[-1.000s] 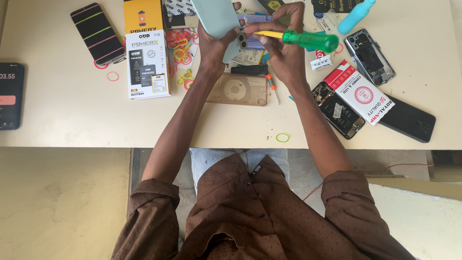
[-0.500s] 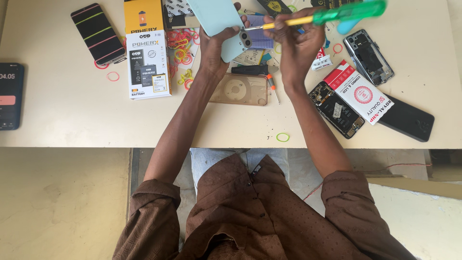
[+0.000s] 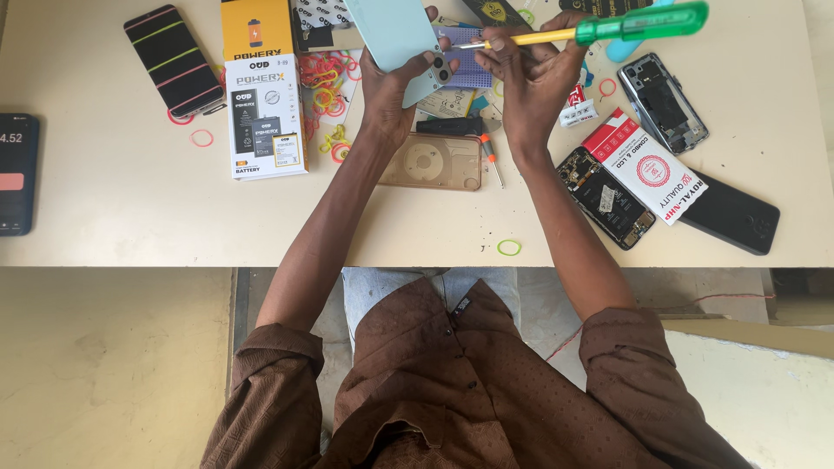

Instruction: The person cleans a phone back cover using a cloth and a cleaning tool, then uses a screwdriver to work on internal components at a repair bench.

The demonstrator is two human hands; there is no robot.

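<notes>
At the top centre of the frame the left hand (image 3: pixel 393 95) is closed around a pale blue phone (image 3: pixel 398 39), held above the surface (image 3: pixel 113 217) with its back showing and its camera cluster at the lower right corner; its long axis runs from upper left to lower right, the top edge cut off by the frame. Just right of it the right hand (image 3: pixel 532 82) grips a screwdriver (image 3: pixel 599 30) with a yellow shaft and green handle; the tool lies almost level, handle toward the upper right, tip pointing left and ending just beside the phone's camera corner. Below the hands a translucent brown back cover (image 3: pixel 430 162) lies flat, with a small dark tool (image 3: pixel 447 126) above it. To the left stand a yellow and white battery box (image 3: pixel 261 87), closed, and a scatter of coloured rubber bands (image 3: pixel 326 74); a striped phone (image 3: pixel 171 59) lies farther left. On the right lie an opened phone (image 3: pixel 605 196), a red and white parts box (image 3: pixel 647 165), a black phone (image 3: pixel 728 213) and another opened phone (image 3: pixel 665 102).
</notes>
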